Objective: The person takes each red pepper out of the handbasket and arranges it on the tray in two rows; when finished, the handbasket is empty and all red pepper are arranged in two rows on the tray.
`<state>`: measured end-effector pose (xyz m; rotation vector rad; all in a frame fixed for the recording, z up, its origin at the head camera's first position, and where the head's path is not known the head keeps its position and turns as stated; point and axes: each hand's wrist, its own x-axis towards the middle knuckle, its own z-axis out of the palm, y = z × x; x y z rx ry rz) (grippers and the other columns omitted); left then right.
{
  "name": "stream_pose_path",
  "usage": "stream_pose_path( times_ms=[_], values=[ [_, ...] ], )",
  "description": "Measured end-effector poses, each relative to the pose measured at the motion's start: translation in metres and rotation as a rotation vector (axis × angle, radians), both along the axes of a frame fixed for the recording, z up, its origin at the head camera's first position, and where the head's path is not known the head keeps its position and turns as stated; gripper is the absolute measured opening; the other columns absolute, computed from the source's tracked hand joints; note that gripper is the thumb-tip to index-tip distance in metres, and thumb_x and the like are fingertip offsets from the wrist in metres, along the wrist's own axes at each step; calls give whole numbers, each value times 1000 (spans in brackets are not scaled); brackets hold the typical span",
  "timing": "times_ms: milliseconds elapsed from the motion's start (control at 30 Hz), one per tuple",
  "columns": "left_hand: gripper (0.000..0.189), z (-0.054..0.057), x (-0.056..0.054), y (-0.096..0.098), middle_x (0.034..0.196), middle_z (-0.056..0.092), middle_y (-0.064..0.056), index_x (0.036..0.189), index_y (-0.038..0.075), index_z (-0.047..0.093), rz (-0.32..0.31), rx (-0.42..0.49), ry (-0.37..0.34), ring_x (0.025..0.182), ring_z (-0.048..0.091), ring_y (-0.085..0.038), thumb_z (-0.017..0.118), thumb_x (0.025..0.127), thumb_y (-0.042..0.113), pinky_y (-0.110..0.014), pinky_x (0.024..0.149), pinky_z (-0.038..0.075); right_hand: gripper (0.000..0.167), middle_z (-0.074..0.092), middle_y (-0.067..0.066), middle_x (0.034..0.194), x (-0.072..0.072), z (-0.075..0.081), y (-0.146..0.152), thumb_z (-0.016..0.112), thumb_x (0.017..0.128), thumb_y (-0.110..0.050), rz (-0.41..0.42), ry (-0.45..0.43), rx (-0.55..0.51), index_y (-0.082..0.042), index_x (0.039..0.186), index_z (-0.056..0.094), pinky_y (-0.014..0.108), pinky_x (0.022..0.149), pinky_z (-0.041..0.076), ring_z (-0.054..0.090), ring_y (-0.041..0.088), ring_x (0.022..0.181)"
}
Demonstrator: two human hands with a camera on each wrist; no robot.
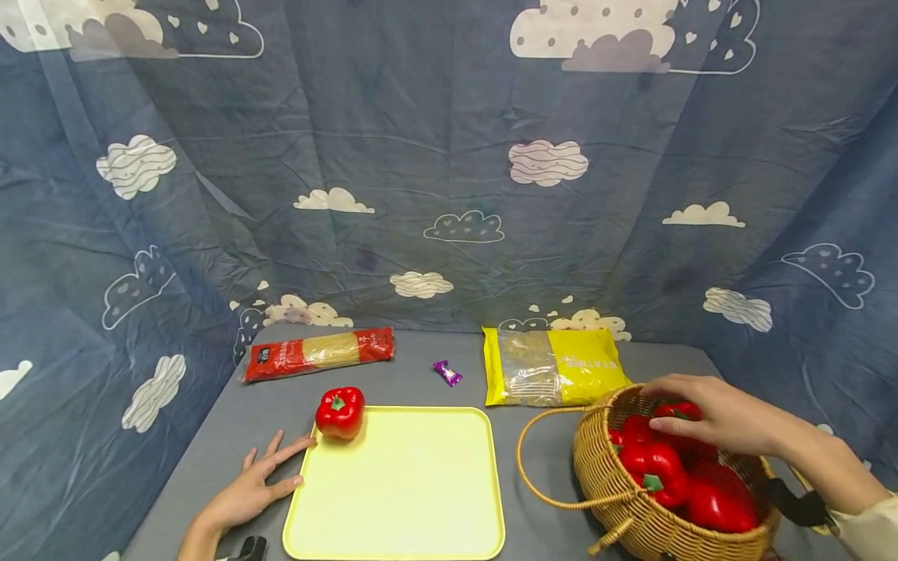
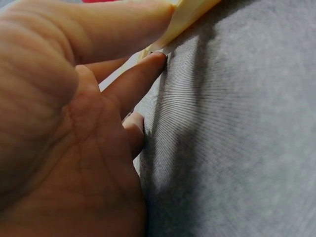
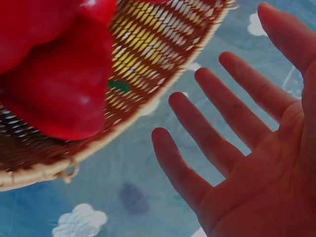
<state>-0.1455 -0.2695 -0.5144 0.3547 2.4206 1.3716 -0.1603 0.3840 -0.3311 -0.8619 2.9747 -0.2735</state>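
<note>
My left hand (image 1: 245,495) rests at the left edge of a pale yellow tray (image 1: 393,499), its fingers spread and its thumb and index finger touching the rim. In the left wrist view the thumb (image 2: 123,29) lies against that rim. On the tray's back left corner sits a red bell pepper (image 1: 340,413) with a green stem. Over the mouth of a wicker basket (image 1: 603,475), my right hand (image 1: 722,413) hovers with nothing in it. Several red bell peppers (image 1: 655,467) fill the basket. In the right wrist view the fingers are straight and spread, apart from the peppers (image 3: 64,79).
At the back left lies a red packet of noodles (image 1: 323,354). A small purple wrapped candy (image 1: 447,372) is behind the tray, and a yellow bag (image 1: 589,370) lies behind the basket. The basket's handle (image 1: 526,460) leans out toward the tray. A cloud-patterned curtain (image 1: 421,156) encloses the table.
</note>
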Motion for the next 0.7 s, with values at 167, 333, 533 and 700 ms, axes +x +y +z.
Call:
stream_pose_path(
  times_ms=[167,333,533,700],
  values=[
    [64,-1,-1,0,160,27,-28,153,8,42,0,-8,-6,148,-18,-53,66,97,26,-74,105,-26,40,70,1,121,-8,-7,11,74,91,-38,34,14,30,-14,122,70,37,86,59,67,27,108],
    [64,-2,-1,0,160,29,-27,152,9,44,0,-8,3,148,-17,-53,67,96,26,-75,105,-26,40,70,5,122,-13,-15,22,74,90,-39,63,-14,46,-14,121,71,35,85,59,67,31,109],
    [64,-3,-1,0,161,28,-25,153,10,44,7,-12,-4,149,-17,-52,67,96,27,-74,106,-26,42,69,11,124,-16,-23,32,75,89,-41,78,-58,74,-15,122,71,40,85,58,65,36,110],
    [64,-3,-2,0,162,27,-25,153,10,43,11,-14,-19,149,-17,-51,67,96,27,-74,106,-26,50,66,18,129,-15,-26,36,77,85,-43,64,-125,96,-12,124,70,43,86,57,62,40,111]
  ],
)
